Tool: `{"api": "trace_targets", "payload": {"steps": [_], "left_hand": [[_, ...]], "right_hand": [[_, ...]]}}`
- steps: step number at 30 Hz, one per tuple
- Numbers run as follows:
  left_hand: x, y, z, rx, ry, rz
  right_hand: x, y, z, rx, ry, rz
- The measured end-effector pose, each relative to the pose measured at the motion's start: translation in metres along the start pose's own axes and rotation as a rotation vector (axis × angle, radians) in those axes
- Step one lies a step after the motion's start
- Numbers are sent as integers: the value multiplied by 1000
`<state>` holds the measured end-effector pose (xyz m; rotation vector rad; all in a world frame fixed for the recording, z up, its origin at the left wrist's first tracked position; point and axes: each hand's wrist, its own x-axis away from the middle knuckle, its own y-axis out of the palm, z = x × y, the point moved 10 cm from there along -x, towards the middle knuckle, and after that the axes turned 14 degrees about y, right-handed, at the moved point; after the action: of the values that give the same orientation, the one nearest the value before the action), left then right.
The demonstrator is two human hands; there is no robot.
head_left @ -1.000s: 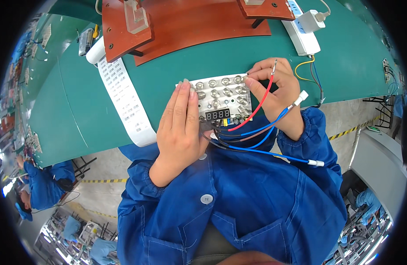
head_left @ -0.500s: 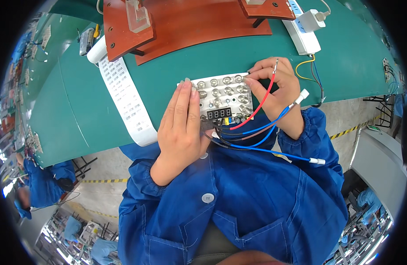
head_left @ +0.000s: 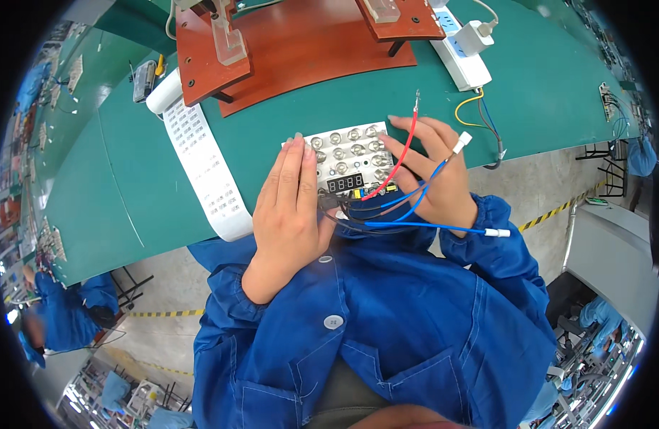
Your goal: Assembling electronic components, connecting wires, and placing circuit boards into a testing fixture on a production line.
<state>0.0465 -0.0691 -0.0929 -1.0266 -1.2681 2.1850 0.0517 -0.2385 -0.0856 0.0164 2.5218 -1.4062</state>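
A white board (head_left: 347,154) studded with several round silver buttons and a small dark digit display lies at the near edge of the green table (head_left: 294,114). My left hand (head_left: 290,200) holds its left side with flat fingers. My right hand (head_left: 433,179) grips its right side, fingers over the buttons. A red wire (head_left: 397,154) sticks up from the board past my right fingers. Blue wires (head_left: 430,227) with white end caps trail right from the board's underside.
A long white paper strip (head_left: 201,161) from a roll runs left of the board. A red-brown wooden fixture (head_left: 301,50) stands behind it. A white power strip (head_left: 462,46) with a plug sits at the back right. Another person in blue (head_left: 65,314) works lower left.
The board and both hands have shifted slightly toward me. The grip on the board is unchanged.
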Motion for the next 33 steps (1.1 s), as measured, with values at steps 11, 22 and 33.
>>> {"api": "trace_targets", "payload": {"steps": [11, 22, 33], "left_hand": [[2, -4, 10, -44, 29, 27], [7, -11, -2, 105, 18, 176], [68, -36, 42, 228, 237, 468]], "right_hand": [[-12, 7, -4, 120, 48, 13], [-10, -42, -24, -36, -210, -29], [-59, -176, 311, -321, 580, 550]]}}
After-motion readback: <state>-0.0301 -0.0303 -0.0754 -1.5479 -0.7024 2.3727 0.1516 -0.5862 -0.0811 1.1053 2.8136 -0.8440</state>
